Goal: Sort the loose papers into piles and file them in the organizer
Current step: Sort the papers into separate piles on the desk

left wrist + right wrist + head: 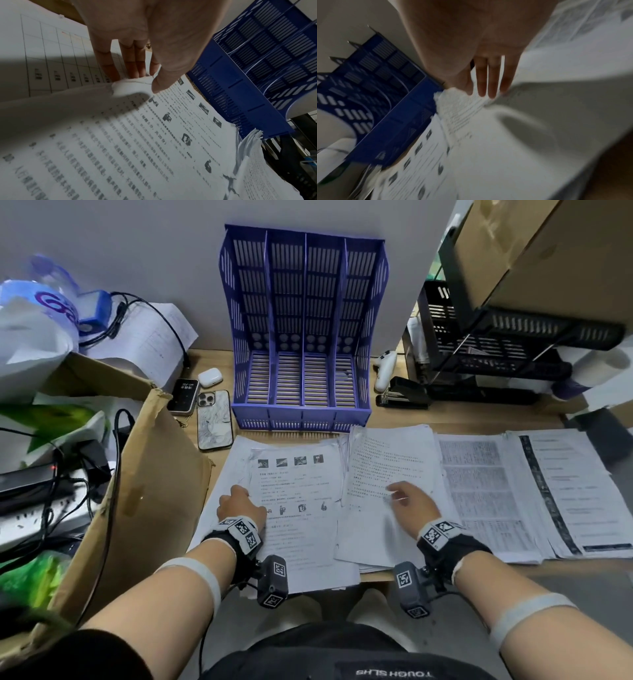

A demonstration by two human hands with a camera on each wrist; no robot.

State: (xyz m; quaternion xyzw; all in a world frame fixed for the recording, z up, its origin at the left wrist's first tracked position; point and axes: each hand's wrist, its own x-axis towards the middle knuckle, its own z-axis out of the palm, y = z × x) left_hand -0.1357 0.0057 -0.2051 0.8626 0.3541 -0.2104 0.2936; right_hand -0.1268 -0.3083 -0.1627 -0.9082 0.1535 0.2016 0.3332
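Note:
The blue slotted organizer (301,337) stands upright at the back of the desk, its compartments bare. Paper piles lie side by side in front of it. My left hand (239,494) is at the left edge of a sheet printed with small pictures (298,508). In the left wrist view the thumb (157,83) lies on top and the fingers sit under the lifted edge of this pictured sheet (154,135), pinching it. My right hand (399,491) rests with straight fingers (488,88) on the text pile (387,460) beside it. The organizer (248,81) rises just beyond the papers.
Two more printed piles (486,491) (575,491) lie to the right. Two phones (214,419) (183,395) and an earbud case (209,377) sit left of the organizer. A cardboard box (154,474) crowds the left edge. A stapler (400,397) and black tray rack (496,344) stand at the right.

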